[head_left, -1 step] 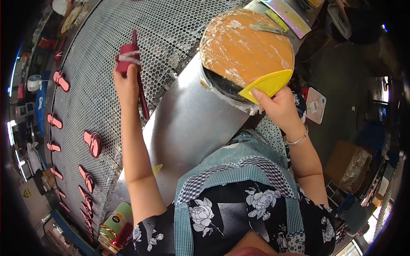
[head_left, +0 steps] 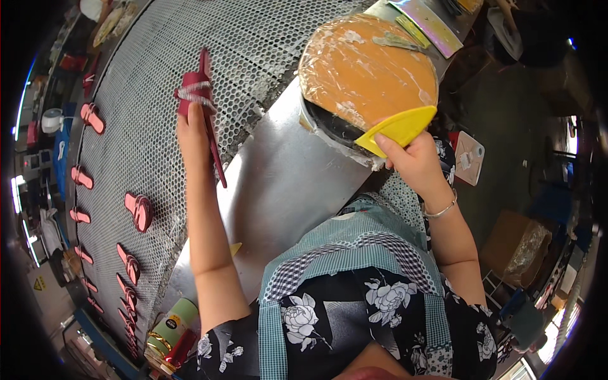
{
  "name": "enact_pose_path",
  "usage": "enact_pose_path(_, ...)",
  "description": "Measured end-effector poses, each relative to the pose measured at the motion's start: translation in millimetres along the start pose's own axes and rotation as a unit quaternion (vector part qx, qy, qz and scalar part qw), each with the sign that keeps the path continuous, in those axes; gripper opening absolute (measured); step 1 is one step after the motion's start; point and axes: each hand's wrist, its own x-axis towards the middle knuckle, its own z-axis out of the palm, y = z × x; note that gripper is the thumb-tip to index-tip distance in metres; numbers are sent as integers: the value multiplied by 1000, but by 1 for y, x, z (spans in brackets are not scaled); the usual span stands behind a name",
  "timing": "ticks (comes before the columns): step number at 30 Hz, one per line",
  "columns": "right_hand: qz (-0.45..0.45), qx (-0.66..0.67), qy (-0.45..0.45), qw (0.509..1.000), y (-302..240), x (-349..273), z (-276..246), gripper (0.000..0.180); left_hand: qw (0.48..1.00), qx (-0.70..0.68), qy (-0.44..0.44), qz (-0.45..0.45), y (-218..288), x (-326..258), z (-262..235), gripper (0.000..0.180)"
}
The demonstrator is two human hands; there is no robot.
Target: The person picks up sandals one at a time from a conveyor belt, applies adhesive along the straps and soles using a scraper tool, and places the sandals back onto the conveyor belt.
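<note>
On the perforated belt, left hand (head_left: 193, 130): fingers closed around red strap piece (head_left: 195, 88) and thin red stick (head_left: 214, 149).
Right hand (head_left: 415, 161): fingers pinching yellow scraper (head_left: 398, 128) at rim of orange-filled tub (head_left: 364, 69).
Counter (head_left: 285, 190): steel, between both.

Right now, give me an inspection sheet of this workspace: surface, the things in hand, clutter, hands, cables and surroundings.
Surface: perforated metal belt beside a smooth metal counter.
Things in hand: dark red sandal piece with a thin red strip; yellow scraper at the edge of a round orange-filled pan.
Clutter: red sandal pieces in rows on the belt; green can at the counter's near end.
Hands: left hand grips the sandal piece; right hand grips the scraper.
Cables: nothing seen.
Surroundings: cardboard box on the floor to the right.
</note>
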Motion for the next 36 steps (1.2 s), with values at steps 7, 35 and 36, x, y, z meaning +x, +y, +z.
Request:
enact_pose_path(7, 36, 165, 13, 986, 1, -28, 10, 22, 782, -526, -136, -304, 52, -129, 69, 87)
enact_pose_path(35, -443, -58, -105, 889, -14, -10, 27, 30, 805, -446, -228, -318, 78, -162, 110, 80)
enact_pose_path(36, -443, -58, -104, 889, -16, -10, 27, 30, 805, -446, -229, -318, 76, -162, 110, 80)
